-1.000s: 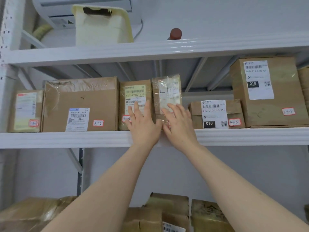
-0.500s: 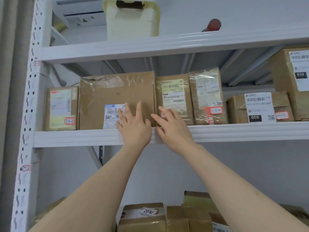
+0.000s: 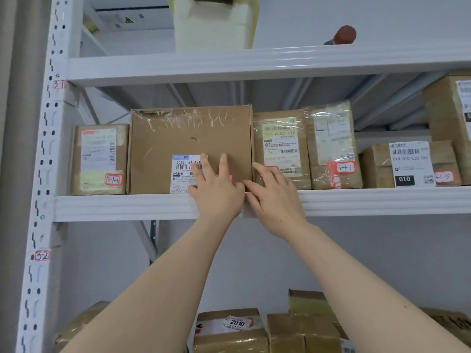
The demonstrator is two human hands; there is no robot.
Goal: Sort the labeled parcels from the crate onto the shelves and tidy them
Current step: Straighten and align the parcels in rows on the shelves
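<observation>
A row of labelled cardboard parcels stands on the middle shelf (image 3: pixel 122 207). My left hand (image 3: pixel 216 189) lies flat with straight fingers against the lower front of the large brown box (image 3: pixel 191 138), covering part of its white label. My right hand (image 3: pixel 274 194) touches the lower front of the P802 parcel (image 3: pixel 280 146) beside it, fingers spread. Left of the large box stands the parcel tagged 3-1-1 (image 3: pixel 98 159). To the right stand the taped parcel tagged 3-1-4 (image 3: pixel 331 146) and a low box marked 010 (image 3: pixel 407 164).
A white upright post (image 3: pixel 46 174) with tags 3-1 and 3-2 bounds the shelf on the left. The top shelf (image 3: pixel 254 63) carries a cream plastic container (image 3: pixel 214 21) and a red-capped item (image 3: pixel 344 35). More parcels (image 3: pixel 229 329) sit on the shelf below.
Both hands have shifted left along the shelf, from the P802 and taped parcels to the large box and the P802 parcel. The view has swung left too.
</observation>
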